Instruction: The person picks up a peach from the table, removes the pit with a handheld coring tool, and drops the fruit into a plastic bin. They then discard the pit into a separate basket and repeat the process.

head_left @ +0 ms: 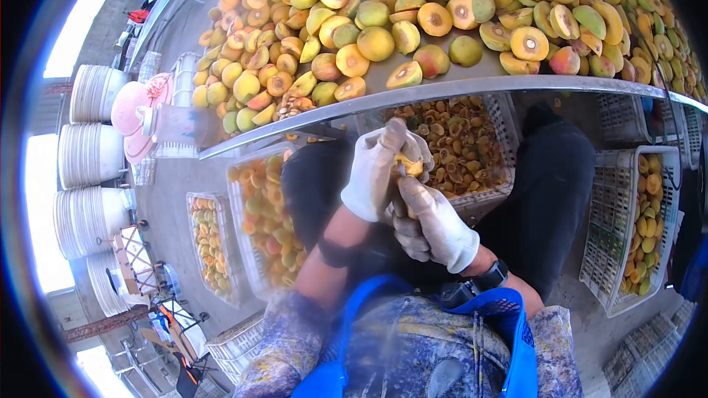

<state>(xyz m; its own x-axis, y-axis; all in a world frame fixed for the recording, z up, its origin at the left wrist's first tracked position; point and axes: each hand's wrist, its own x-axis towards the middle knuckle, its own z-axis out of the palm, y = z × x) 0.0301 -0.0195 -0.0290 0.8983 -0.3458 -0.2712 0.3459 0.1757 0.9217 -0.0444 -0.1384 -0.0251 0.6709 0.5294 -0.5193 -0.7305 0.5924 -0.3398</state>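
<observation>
Both hands wear pale gloves and meet above the lap, below the metal edge of a table (354, 107). My left hand (380, 166) is closed around a small yellow-orange fruit piece (410, 165). Against that piece my right hand (435, 225) is closed on a small tool, of which only a thin dark tip shows. The rest of the tool is hidden in the glove. Halved yellow and green fruits (376, 43) are heaped on the table. Beneath the hands a crate (505, 125) holds many hollowed orange pieces.
Crates of fruit stand at the left (234, 210) and right (596, 250) of the legs. A smaller crate (193, 232) is farther left. Stacked white tubs (88, 158) and a pink hat (136, 114) are at the far left.
</observation>
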